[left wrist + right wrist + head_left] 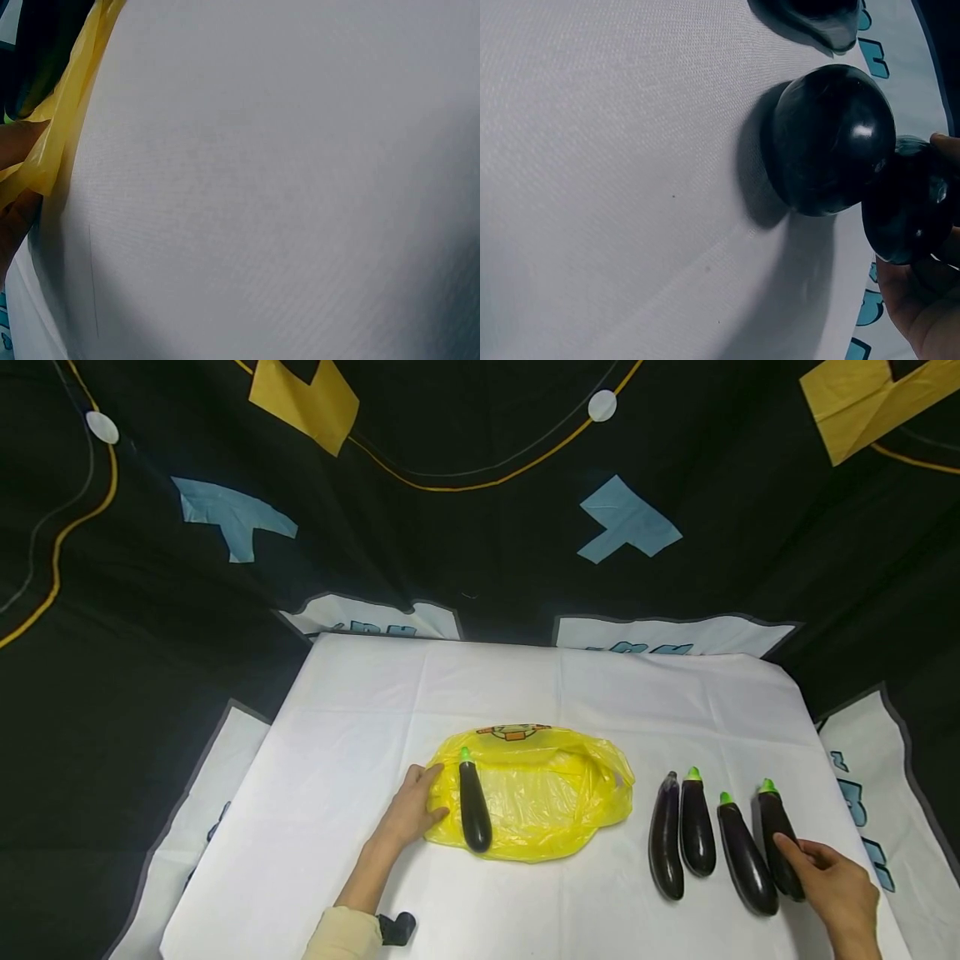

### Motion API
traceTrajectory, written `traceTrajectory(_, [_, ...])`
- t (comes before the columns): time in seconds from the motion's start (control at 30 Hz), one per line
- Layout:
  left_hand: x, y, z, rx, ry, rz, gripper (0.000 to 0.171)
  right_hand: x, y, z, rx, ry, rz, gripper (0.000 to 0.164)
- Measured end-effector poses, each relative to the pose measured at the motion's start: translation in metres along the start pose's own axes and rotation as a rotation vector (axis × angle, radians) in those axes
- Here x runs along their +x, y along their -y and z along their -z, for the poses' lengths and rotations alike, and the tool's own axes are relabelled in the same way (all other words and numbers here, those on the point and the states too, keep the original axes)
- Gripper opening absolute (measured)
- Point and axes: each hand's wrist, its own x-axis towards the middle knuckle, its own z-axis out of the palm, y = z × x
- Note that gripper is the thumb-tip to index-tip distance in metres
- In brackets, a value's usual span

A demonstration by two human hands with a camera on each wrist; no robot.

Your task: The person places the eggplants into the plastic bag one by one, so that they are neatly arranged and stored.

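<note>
A yellow plastic bag (547, 806) lies spread on the white table, with one dark eggplant (474, 806) on its left part. My left hand (408, 806) pinches the bag's left edge; in the left wrist view the yellow film (71, 105) runs between thumb and fingers. Over at the right, my right hand (843, 889) grips the rightmost eggplant (774, 822) around its lower part. That held eggplant (904, 217) shows end-on in the right wrist view, against its neighbour (832, 135). Part of it is hidden by my fingers.
Three more eggplants stand to the left of the held one: a stemless-looking long one (666, 839), a shorter green-tipped one (697, 827) and another green-tipped one (746, 856). A black strap piece (397, 929) shows beside my left sleeve. Dark cloth (465, 552) hangs behind the table.
</note>
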Motion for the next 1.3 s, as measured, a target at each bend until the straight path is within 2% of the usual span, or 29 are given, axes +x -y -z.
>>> traceTrajectory(0.5, [-0.0008,0.0003,-0.0018,-0.009,0.017,0.022,0.074,0.0011,-0.0054,0.0018,0.006,-0.012,-0.019,0.087])
traceTrajectory(0.73, [-0.0007,0.0000,-0.0018,-0.001,0.019,0.024,0.074,-0.0008,-0.0028,0.0011,0.022,0.017,-0.058,0.089])
traceTrajectory(1.3, [-0.0001,-0.0026,0.0014,-0.010,0.019,0.039,0.075,-0.0029,0.0020,0.0061,0.018,-0.013,-0.026,0.087])
